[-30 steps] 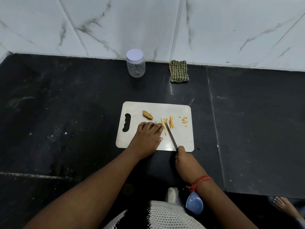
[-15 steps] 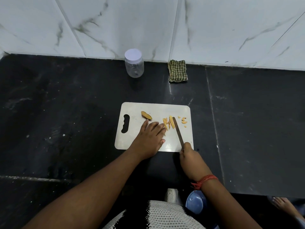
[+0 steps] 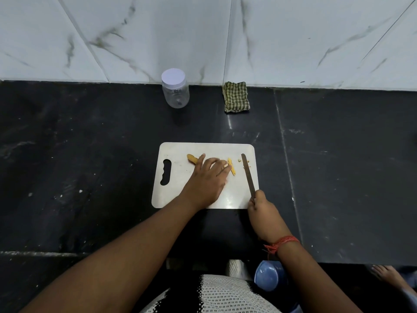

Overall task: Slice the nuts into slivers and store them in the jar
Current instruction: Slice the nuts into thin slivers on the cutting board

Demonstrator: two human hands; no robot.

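Note:
A white cutting board (image 3: 176,195) lies on the black counter. My left hand (image 3: 206,179) rests flat on the board, its fingers spread over the nut pieces. A whole nut piece (image 3: 191,158) shows past its fingertips at the left, and yellow slivers (image 3: 232,166) lie at its right side. My right hand (image 3: 262,207) grips the handle of a knife (image 3: 247,173), whose blade points away over the board's right edge, near a few crumbs (image 3: 239,160). A clear plastic jar (image 3: 175,88) with a white lid on stands at the back by the wall.
A folded green checked cloth (image 3: 236,97) lies by the wall, right of the jar. A white marble wall backs the counter. Below the counter's front edge are a blue bowl-like object (image 3: 268,277) and another person's foot (image 3: 387,275).
My left hand has slid forward and right over the slivers. My right hand has carried the knife from the middle of the board to its right edge.

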